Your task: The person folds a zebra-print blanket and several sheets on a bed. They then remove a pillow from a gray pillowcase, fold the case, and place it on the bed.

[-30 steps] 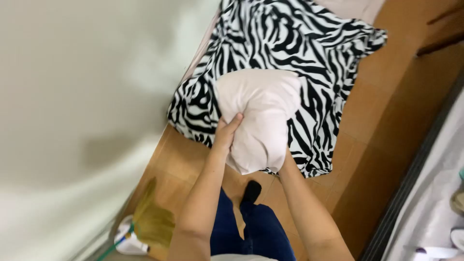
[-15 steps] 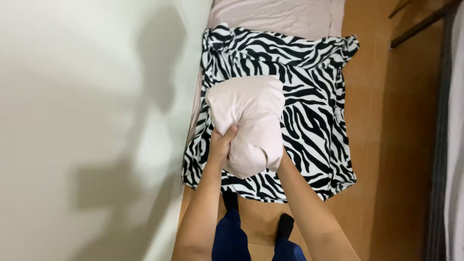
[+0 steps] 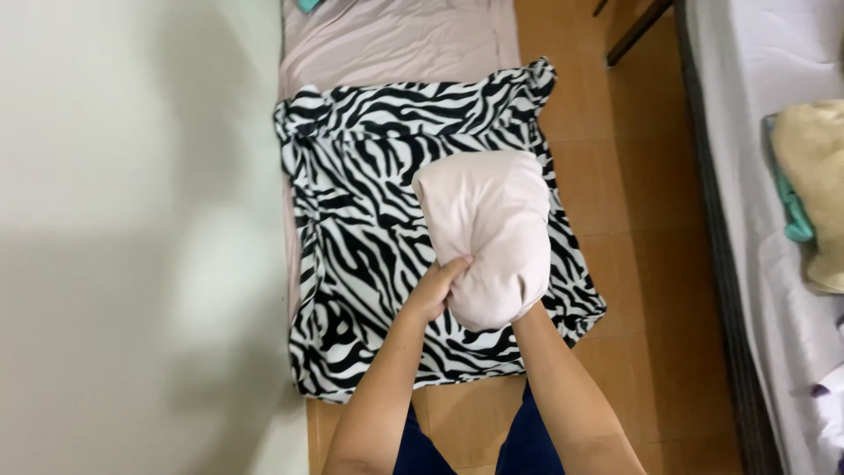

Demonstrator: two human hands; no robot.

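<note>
Below me runs a tiled floor (image 3: 607, 202), and everything else sits around it. A white wall (image 3: 132, 237) stands to its left, a pink mat (image 3: 396, 40) lies on it at the far end with a bit of teal cloth (image 3: 308, 4) at its top edge, and a dark bar (image 3: 637, 35) crosses its far right corner. To its right stands a bed (image 3: 747, 105) bearing a cream towel (image 3: 818, 176) over a teal cloth.

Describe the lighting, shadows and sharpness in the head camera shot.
Head view: soft, even indoor light with no hard glare; a broad dim shadow falls across the pale wall on the left. The pink pillow and the zebra-print cover are sharp enough to show the stripes. The left hand is clear; the right hand is hidden behind the pillow. The bed at the right edge looks bright, slightly washed out.
</note>
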